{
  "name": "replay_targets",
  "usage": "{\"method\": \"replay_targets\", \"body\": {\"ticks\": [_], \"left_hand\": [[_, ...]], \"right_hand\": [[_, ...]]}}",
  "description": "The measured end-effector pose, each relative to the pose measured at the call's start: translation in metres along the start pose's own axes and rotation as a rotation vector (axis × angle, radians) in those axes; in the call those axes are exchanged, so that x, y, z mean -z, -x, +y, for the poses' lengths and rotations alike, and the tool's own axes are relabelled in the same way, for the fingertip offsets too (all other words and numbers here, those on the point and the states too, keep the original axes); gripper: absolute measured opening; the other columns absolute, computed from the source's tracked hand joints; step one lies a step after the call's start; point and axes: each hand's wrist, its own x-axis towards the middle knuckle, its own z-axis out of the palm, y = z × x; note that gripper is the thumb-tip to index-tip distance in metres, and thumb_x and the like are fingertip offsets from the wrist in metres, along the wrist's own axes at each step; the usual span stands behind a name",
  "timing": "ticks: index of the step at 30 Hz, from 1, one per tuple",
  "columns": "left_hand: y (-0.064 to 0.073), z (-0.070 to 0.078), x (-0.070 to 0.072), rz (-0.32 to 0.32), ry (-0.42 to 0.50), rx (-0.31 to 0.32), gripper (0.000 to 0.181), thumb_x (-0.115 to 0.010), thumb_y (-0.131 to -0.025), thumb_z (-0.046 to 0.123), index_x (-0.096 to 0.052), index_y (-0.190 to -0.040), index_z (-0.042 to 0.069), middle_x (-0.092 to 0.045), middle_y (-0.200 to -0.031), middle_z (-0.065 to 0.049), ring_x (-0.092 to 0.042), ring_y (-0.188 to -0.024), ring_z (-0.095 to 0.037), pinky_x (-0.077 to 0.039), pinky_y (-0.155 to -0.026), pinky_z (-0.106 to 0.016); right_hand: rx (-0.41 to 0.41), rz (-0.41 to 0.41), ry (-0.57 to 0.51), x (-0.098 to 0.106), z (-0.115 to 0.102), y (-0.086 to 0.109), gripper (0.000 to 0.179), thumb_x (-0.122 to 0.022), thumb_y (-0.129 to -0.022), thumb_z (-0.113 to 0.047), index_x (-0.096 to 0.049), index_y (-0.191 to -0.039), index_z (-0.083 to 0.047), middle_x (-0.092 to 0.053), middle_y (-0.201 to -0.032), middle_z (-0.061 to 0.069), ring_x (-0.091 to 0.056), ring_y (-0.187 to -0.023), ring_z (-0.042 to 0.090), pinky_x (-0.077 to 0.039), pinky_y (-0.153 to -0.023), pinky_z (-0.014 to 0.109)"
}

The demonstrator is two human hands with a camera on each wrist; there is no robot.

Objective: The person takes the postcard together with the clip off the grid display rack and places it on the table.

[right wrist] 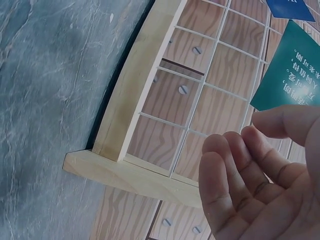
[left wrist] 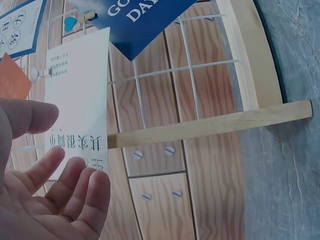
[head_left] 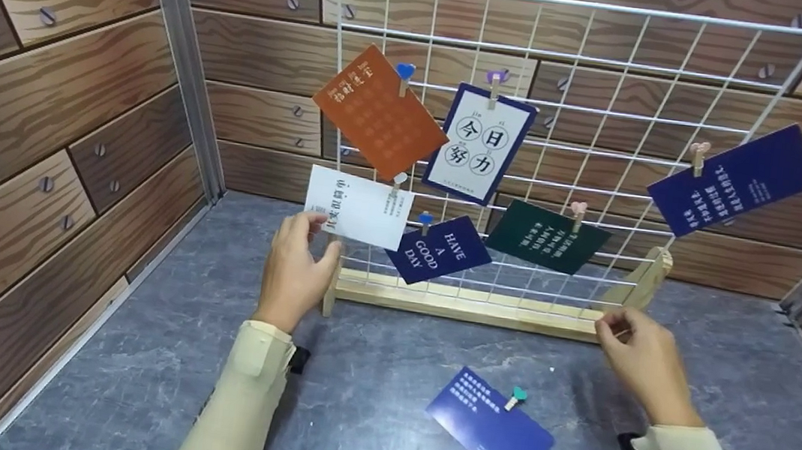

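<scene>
My left hand [head_left: 294, 269] is at the lower left corner of a white card [head_left: 364, 221], which a small clothespin [head_left: 397, 183] clips to a white wire grid [head_left: 581, 5]. In the left wrist view the thumb stands apart from the relaxed fingers [left wrist: 95, 200], with the card just behind them. My right hand [head_left: 646, 362] hovers near the right end of the grid's wooden base [head_left: 467, 306], fingers loosely bent and nothing between them. A dark green card [right wrist: 292, 75] hangs beyond its thumb in the right wrist view.
Also clipped up are an orange card [head_left: 379, 117], a white card with a blue border [head_left: 480, 143] and several dark blue cards [head_left: 738, 180]. In front, a blue card [head_left: 490, 435] with a teal heart clothespin [head_left: 516, 398] lies on the grey table [head_left: 347, 430]. Wood-patterned walls [head_left: 67, 104] surround it.
</scene>
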Motion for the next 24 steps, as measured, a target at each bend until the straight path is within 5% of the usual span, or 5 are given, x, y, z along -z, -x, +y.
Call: {"method": "replay_targets", "body": {"ticks": [17, 24], "left_hand": [[0.0, 0.006, 0.005, -0.011, 0.054, 0.008, 0.043, -0.072, -0.094, 0.015, -0.058, -0.132, 0.004, -0.06, -0.122, -0.016, -0.059, -0.113, -0.033, -0.048, -0.099, -0.047], [0.004, 0.021, -0.002, -0.018, 0.125, -0.065, 0.039, -0.074, -0.093, 0.011, -0.061, -0.129, 0.003, -0.062, -0.119, -0.015, -0.06, -0.109, -0.031, -0.051, -0.096, -0.044]], "right_hand": [[0.032, -0.019, -0.001, -0.009, -0.001, 0.0, 0.01, -0.068, -0.098, -0.017, -0.07, -0.096, -0.008, -0.072, -0.09, 0.008, -0.066, -0.084, 0.025, -0.05, -0.075, 0.043], [0.046, -0.012, -0.018, -0.011, -0.007, -0.001, 0.011, -0.067, -0.098, -0.017, -0.071, -0.097, -0.008, -0.072, -0.09, 0.007, -0.064, -0.082, 0.021, -0.05, -0.073, 0.038]]}}
